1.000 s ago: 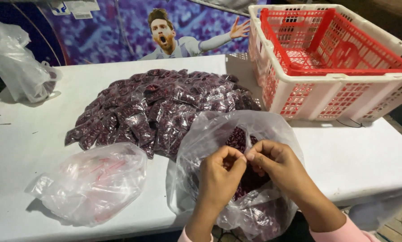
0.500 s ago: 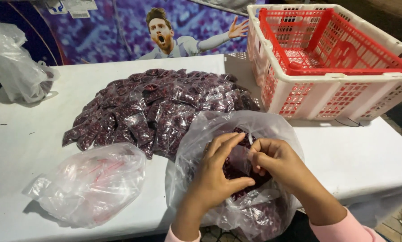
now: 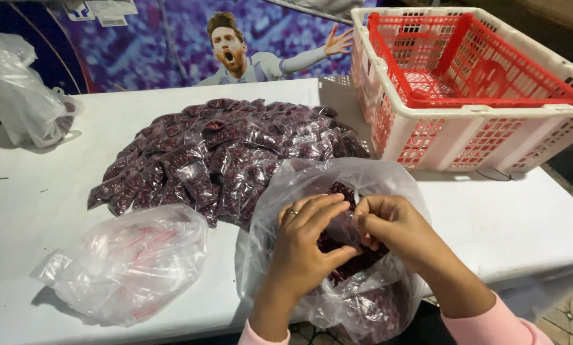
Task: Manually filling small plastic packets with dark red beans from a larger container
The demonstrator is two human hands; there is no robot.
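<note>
1. Beans, dark red, fill the clear plastic bag (image 3: 363, 300) that hangs over the table's near edge, mouth open.
2. Inside that mouth we pinch a small clear packet (image 3: 345, 225): our left hand (image 3: 305, 246) curls around it, ring showing, while our right hand (image 3: 392, 230) closes thumb and fingertips on its top.
3. Behind the bag, mid-table, lies a heap of filled bean packets (image 3: 222, 156).
4. Near the left front edge sits a bag of empty sachets (image 3: 130, 262).
5. At the far right corner stands a red-and-white basket (image 3: 478, 89).

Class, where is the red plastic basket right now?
Head view, far right: the red plastic basket sits nested inside the white plastic crate, right of the pile of small dark-red packets.
</note>
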